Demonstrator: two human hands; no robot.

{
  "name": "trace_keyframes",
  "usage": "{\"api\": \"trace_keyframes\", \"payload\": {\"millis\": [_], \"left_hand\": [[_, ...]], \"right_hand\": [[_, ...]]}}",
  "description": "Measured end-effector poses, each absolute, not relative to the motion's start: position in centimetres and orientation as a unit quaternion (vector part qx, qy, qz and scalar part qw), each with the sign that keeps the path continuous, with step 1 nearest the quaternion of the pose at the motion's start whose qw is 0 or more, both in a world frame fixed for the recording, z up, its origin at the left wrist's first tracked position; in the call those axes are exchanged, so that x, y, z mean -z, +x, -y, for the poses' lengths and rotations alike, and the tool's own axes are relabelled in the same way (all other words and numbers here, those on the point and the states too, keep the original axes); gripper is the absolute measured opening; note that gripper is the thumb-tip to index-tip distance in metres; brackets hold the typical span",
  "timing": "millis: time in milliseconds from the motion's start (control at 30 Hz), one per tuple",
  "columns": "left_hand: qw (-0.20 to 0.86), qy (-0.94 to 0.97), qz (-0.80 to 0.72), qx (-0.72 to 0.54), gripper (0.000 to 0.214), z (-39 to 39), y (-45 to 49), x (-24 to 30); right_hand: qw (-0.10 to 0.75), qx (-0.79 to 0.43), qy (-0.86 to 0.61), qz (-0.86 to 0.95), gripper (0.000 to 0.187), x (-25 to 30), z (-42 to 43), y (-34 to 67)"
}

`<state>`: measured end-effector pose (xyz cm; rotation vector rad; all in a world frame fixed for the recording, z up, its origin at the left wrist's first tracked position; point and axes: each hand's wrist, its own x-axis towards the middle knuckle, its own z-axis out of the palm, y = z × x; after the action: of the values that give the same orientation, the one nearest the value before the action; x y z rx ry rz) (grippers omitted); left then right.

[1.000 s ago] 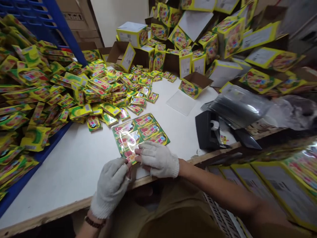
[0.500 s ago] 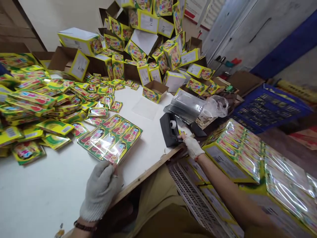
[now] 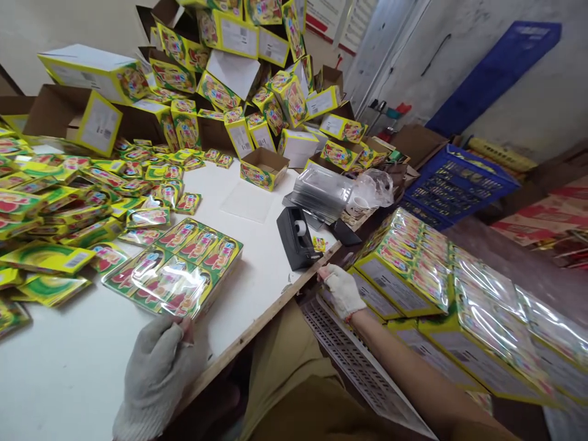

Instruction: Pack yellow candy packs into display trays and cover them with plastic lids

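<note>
A flat box of small green, yellow and red packs under a clear plastic cover point(image 3: 177, 266) lies on the white table. My left hand point(image 3: 154, 364), in a white knit glove with bare fingertips, is closed at the box's near edge, thumb and finger gripping it. A black tape dispenser point(image 3: 294, 242) with a white-cored roll stands at the table's edge. Just off that edge, apart from the dispenser, is my right hand point(image 3: 342, 291), gloved the same way. Its fingers are pinched together; anything thin between them is too small to make out.
Loose small packs point(image 3: 87, 214) are heaped at the left, with open cartons point(image 3: 220, 86) piled behind. Clear plastic covers point(image 3: 321, 193) lie beyond the dispenser. Filled boxes point(image 3: 408, 269) are stacked to my right, near a blue crate point(image 3: 459, 187). A wooden strip point(image 3: 257, 324) edges the table.
My right hand has drawn back from the tape dispenser, toward me. My left hand stays at the box's near edge. The whole view has swung to the right.
</note>
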<state>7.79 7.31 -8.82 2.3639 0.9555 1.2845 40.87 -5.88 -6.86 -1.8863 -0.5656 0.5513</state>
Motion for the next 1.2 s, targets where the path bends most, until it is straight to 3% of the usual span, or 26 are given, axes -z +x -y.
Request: {"api": "trace_keyframes", "payload": {"millis": [133,200,400,600,733,900,1000,1200], "left_hand": [[-0.077,0.857,-0.296,-0.415,0.017,-7.2,8.0,7.3],[-0.139,0.863,-0.282,-0.397,0.012,-7.3,8.0,6.6],[-0.068,0.887,-0.286,-0.355,0.02,-7.7,8.5,5.3],[-0.045,0.87,-0.34,-0.354,0.013,-7.1,8.3,6.9],[-0.042,0.856,-0.366,-0.361,0.018,-6.7,8.0,7.9],[-0.078,0.899,-0.357,-0.24,0.056,-6.5,8.5,6.1],[-0.095,0.911,-0.365,-0.167,0.048,-6.4,8.7,5.0],[-0.065,0.902,-0.388,-0.177,0.035,-6.2,9.0,4.9]], "right_hand": [[0.511,-0.258,-0.789,0.221,0.043,8.5,5.9,40.6],[0.499,-0.277,-0.789,0.227,0.045,8.5,6.2,40.4],[0.44,-0.437,-0.65,0.439,0.046,5.9,3.8,36.0],[0.441,-0.573,-0.495,0.482,0.05,5.0,-3.2,29.3],[0.426,-0.601,-0.492,0.464,0.054,6.2,-5.3,27.6],[0.421,-0.611,-0.512,0.432,0.053,7.4,-5.4,27.4],[0.422,-0.608,-0.516,0.43,0.052,7.8,-5.3,27.3],[0.421,-0.603,-0.538,0.413,0.053,9.2,-5.7,27.0]]}}
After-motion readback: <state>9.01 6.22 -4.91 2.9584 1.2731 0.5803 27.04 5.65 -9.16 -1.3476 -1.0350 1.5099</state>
